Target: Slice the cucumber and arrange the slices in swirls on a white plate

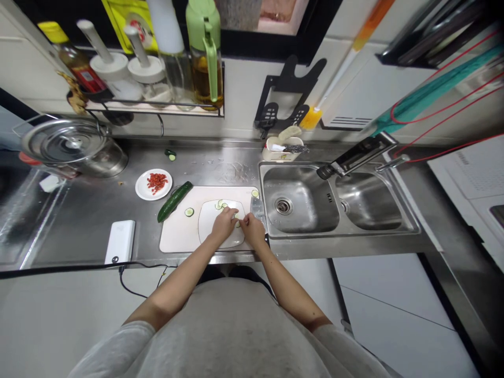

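Observation:
My left hand (224,223) and my right hand (253,231) meet above a white square plate (208,231) with rounded corners. The fingers of both are closed in a pinch around a small cucumber slice (237,224), mostly hidden by the fingertips. More thin cucumber slices (220,204) lie near the plate's far edge. Under the plate is a pale cutting board (178,236). A round slice (189,212) sits on its left part, another (255,193) at its far right corner. Beside my right hand lies a knife (257,207), partly covered. A cucumber (175,201) rests across the board's left edge.
A small plate (144,195) of chopped red pieces stands behind the cucumber. Cucumber ends (170,155) lie farther back. A white power bank (120,241) with a black cable is at the front left. The double sink (301,229) adjoins on the right; a steel pot (98,157) stands left.

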A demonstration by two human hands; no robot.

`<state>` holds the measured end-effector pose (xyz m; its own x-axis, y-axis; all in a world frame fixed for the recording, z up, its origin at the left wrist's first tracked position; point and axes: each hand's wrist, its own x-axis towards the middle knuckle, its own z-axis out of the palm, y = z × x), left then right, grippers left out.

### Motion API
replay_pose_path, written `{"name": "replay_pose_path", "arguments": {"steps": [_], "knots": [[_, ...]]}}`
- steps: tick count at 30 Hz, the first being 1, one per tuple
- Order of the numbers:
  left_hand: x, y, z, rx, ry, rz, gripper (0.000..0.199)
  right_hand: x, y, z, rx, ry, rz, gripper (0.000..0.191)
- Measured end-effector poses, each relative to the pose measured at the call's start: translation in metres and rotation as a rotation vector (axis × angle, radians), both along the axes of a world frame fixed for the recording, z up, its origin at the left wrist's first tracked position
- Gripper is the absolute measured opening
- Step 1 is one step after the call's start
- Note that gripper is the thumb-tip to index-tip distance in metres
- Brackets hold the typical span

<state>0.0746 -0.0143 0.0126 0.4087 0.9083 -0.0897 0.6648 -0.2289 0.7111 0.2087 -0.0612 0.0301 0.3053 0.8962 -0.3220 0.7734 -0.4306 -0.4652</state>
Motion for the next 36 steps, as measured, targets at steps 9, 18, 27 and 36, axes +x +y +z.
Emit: {"name": "replay_pose_path", "arguments": {"steps": [9, 18, 27, 36], "knots": [[0.000, 0.002, -0.004, 0.025, -0.016, -0.016, 0.030, 0.000, -0.001, 0.003, 0.017, -0.013, 0.005, 0.015], [-0.001, 0.002, -0.006, 0.041, -0.021, -0.033, 0.029, 0.001, -0.004, 0.001, 0.008, 0.008, -0.009, 0.017], [-0.002, 0.004, -0.009, 0.085, -0.004, -0.063, 0.027, -0.001, -0.006, 0.004, -0.007, -0.005, -0.004, 0.024], [-0.005, 0.007, -0.011, 0.156, 0.024, -0.113, 0.025, 0.001, -0.002, 0.005, -0.056, -0.025, -0.012, 0.024]]}}
